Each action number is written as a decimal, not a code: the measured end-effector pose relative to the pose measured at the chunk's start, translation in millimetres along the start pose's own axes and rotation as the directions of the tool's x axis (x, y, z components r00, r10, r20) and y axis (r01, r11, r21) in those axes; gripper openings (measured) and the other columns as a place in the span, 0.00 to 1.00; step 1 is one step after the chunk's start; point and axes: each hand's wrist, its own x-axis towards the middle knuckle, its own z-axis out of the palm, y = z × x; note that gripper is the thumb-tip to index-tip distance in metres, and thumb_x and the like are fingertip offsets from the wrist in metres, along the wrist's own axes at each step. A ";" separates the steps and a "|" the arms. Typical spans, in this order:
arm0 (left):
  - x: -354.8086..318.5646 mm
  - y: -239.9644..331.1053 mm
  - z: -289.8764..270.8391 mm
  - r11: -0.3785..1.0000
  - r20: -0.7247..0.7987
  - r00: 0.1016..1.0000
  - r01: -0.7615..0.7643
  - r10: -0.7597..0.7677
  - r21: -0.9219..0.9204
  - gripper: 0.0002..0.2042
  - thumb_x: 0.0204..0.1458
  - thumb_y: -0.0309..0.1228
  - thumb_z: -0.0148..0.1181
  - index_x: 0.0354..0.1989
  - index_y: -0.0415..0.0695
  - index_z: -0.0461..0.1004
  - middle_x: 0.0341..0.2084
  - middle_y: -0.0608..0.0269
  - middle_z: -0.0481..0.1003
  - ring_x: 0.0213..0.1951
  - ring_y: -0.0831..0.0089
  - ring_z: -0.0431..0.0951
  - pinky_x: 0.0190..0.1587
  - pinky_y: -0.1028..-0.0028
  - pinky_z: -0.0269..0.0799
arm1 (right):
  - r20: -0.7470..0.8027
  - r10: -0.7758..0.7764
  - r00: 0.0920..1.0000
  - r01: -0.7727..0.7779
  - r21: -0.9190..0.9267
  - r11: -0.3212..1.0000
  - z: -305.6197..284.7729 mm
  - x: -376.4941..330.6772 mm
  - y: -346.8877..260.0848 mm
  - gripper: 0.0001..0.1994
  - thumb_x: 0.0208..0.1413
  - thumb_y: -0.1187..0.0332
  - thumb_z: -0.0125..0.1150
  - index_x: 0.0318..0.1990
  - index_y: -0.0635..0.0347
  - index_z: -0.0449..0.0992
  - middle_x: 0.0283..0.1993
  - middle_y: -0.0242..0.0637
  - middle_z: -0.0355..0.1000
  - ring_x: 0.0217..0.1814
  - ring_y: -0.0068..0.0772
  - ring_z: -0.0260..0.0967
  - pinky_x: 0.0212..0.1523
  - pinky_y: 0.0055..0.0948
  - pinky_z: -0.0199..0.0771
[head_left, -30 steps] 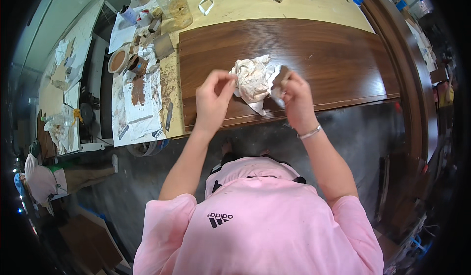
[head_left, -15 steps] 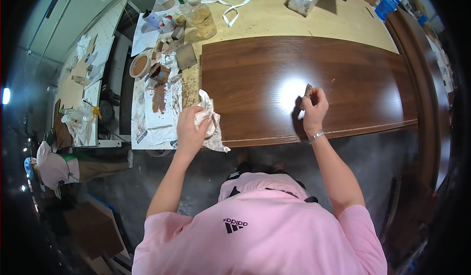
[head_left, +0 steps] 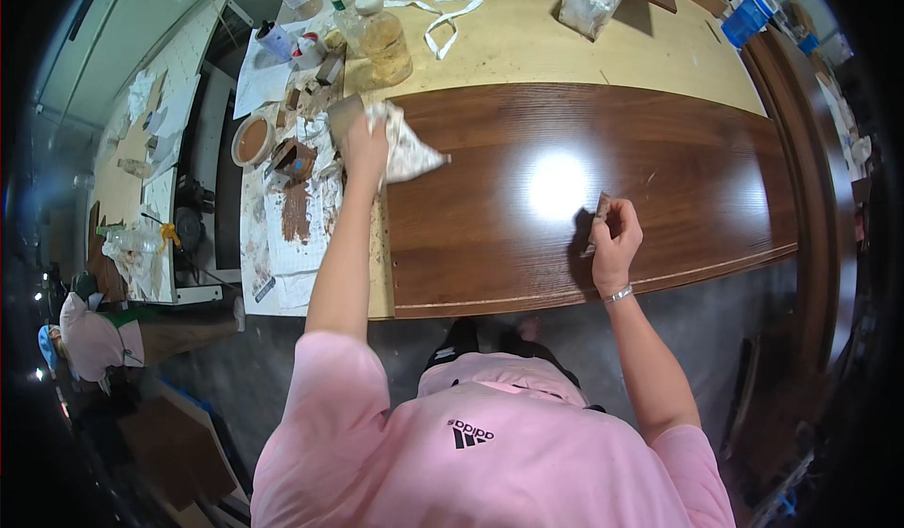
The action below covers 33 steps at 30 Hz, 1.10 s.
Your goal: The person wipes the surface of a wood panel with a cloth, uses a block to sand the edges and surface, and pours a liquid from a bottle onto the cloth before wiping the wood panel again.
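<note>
My left hand (head_left: 364, 153) is closed around a crumpled, stained white rag (head_left: 407, 151) that hangs over the left end of a glossy dark brown wood panel (head_left: 490, 217). Just beyond these fingers lies a flat grey-brown square block (head_left: 345, 115), partly covered by the hand; whether they touch, I cannot tell. Over the panel's near right part, my right hand (head_left: 617, 238) pinches a small, flat, brownish scraper-like piece (head_left: 602, 210), held upright by thumb and fingers. A pale line runs along the panel's front edge.
Left of the panel, smeared paper (head_left: 294, 269) holds a round tub of brown paste (head_left: 252, 140) and a small brown box (head_left: 294, 159). Plastic bottles (head_left: 383, 43) stand behind. A wrapped block (head_left: 590, 8) and blue jug (head_left: 748, 17) sit far right. Another person (head_left: 104, 340) is at far left.
My left hand has carried the rag away from the panel's front left corner, up to the grey-brown block. My right hand, still pinching its piece, sits slightly lower in view.
</note>
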 end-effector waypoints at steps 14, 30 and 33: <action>-21.2 28.6 -30.8 0.932 0.111 0.994 -0.028 -0.013 0.362 0.15 0.59 0.41 0.52 0.44 0.41 0.75 0.36 0.38 0.79 0.40 0.38 0.78 0.44 0.47 0.72 | 0.022 0.008 1.000 -0.008 -0.021 1.000 4.7 1.7 -0.6 0.05 0.50 0.76 0.59 0.32 0.65 0.71 0.25 0.26 0.64 0.27 0.16 0.59 0.29 0.21 0.63; -256.3 24.1 -152.3 0.996 0.032 0.999 0.018 -0.021 0.087 0.12 0.53 0.33 0.62 0.44 0.44 0.78 0.38 0.51 0.78 0.39 0.49 0.79 0.43 0.58 0.73 | 0.030 -0.033 0.999 0.034 -0.033 0.999 0.7 6.8 13.8 0.06 0.48 0.73 0.60 0.33 0.65 0.72 0.24 0.29 0.68 0.26 0.18 0.63 0.30 0.24 0.66; -255.2 30.5 -118.6 0.979 0.098 0.995 0.013 -0.034 0.205 0.14 0.54 0.41 0.61 0.42 0.45 0.77 0.37 0.51 0.78 0.39 0.48 0.79 0.42 0.55 0.72 | 0.009 -0.036 0.999 0.037 -0.019 0.999 1.6 5.5 17.8 0.07 0.48 0.72 0.60 0.33 0.65 0.72 0.23 0.29 0.68 0.26 0.19 0.63 0.30 0.25 0.66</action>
